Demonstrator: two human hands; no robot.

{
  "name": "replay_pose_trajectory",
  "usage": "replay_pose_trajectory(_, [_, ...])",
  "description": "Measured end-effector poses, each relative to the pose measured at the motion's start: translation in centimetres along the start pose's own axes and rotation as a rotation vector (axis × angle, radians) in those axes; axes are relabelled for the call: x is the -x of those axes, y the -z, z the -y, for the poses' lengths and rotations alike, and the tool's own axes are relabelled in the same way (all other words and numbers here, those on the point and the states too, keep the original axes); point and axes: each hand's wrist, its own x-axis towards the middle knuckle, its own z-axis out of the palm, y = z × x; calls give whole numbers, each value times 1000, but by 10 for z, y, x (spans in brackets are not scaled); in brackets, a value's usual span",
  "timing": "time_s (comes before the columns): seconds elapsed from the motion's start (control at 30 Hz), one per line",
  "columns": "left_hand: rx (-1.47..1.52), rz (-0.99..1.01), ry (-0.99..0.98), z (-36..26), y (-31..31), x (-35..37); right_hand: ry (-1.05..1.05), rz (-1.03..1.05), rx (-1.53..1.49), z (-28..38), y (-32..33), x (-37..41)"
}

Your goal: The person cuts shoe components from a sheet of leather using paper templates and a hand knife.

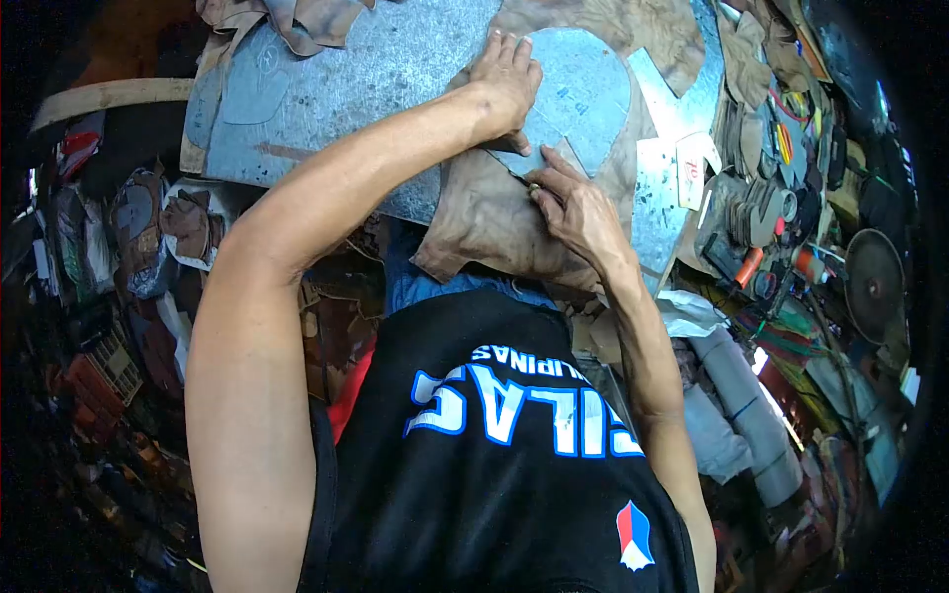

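Note:
A grey-blue pattern piece (583, 94) with a rounded far end lies flat on a sheet of brown leather (484, 212). My left hand (506, 87) presses on the pattern's left edge, palm down with fingers stretched out. At the pattern's near edge, my right hand (578, 208) is closed around a slim knife-like tool (518, 178). Its dark tip points left, close to the leather; whether it touches cannot be made out. Most of the tool's handle is hidden by my fingers.
The leather rests on a worn metal-topped table (366, 74). Leather scraps (316, 25) lie at its far left. A white marked pattern (692, 168) sits on the right, beside stacked grey pieces (756, 212) and an orange-handled tool (748, 267). A rolled grey sheet (746, 415) stands lower right.

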Motion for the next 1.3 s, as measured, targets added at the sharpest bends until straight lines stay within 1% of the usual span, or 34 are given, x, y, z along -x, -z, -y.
replay_pose_trajectory(0.2, [43, 7, 14, 0, 1, 1, 22, 106, -6, -4, 15, -2])
replay_pose_trajectory(0.63, [32, 55, 41, -4, 7, 0, 142, 224, 76, -20, 35, -14])
replay_pose_trajectory(0.7, [33, 55, 39, -4, 7, 0, 206, 257, 122, -22, 39, -20])
replay_pose_trajectory(0.83, [12, 51, 54, -6, 3, -2, 230, 306, 184, -20, 50, -31])
replay_pose_trajectory(0.9, [31, 51, 41, -5, 4, -1, 362, 287, 230, -27, 51, -38])
replay_pose_trajectory(1.1, [18, 50, 55, -7, 4, -2, 370, 412, 381, -18, 64, -58])
replay_pose_trajectory(1.2, [23, 48, 60, -8, 5, -2, 397, 464, 393, -20, 67, -67])
replay_pose_trajectory(1.23, [24, 45, 59, -8, 4, -3, 394, 463, 394, -22, 68, -69])
replay_pose_trajectory(1.3, [35, 55, 67, -8, 5, -4, 502, 414, 370, -24, 68, -73])
